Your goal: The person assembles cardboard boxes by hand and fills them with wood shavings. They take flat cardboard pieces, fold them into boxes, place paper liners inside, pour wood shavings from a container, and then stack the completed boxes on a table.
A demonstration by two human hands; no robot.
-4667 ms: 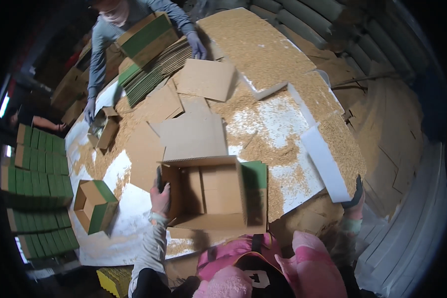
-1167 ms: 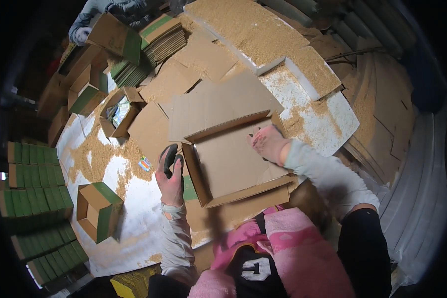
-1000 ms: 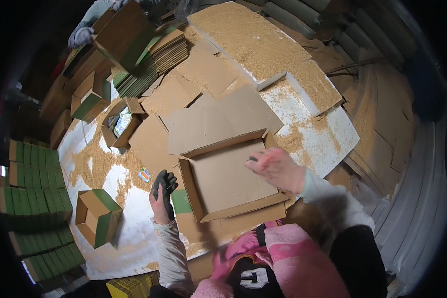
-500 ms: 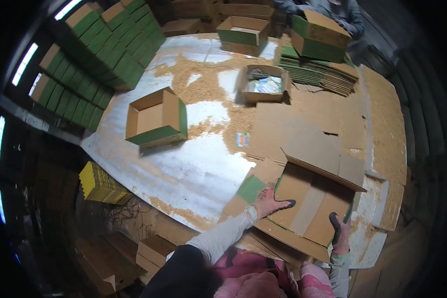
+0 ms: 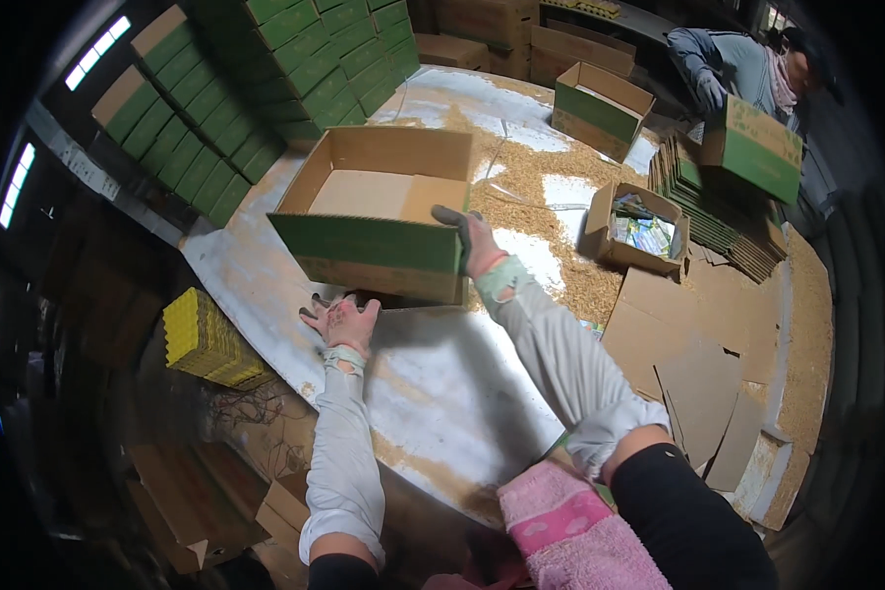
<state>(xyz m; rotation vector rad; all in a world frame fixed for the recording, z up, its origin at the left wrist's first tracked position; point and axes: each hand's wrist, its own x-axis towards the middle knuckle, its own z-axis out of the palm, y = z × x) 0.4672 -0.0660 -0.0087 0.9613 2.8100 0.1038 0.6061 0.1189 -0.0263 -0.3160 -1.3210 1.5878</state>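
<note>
An open-topped cardboard box [image 5: 364,251], green on its outer wall and brown inside, is in front of me at the left of the table. My right hand [image 5: 477,244], in a glove with dark fingertips, grips the box's near right corner, fingers hooked over the rim. Just below the box's near side is my left hand [image 5: 344,323], fingers spread; whether it touches the box I cannot tell. A brown cardboard edge shows under the box, but most of what lies beneath is hidden.
Green boxes [image 5: 334,59] are stacked at the far left. Sawdust-like litter [image 5: 521,177] covers parts of the table. To the right are a box of packets [image 5: 600,241], folded cartons [image 5: 723,221] and flat cardboard [image 5: 659,320]. A co-worker [image 5: 747,74] handles another box [image 5: 752,147].
My hands have moved from the cardboard box at the lower right to the left of the table. The view has turned left. The co-worker's box has tilted.
</note>
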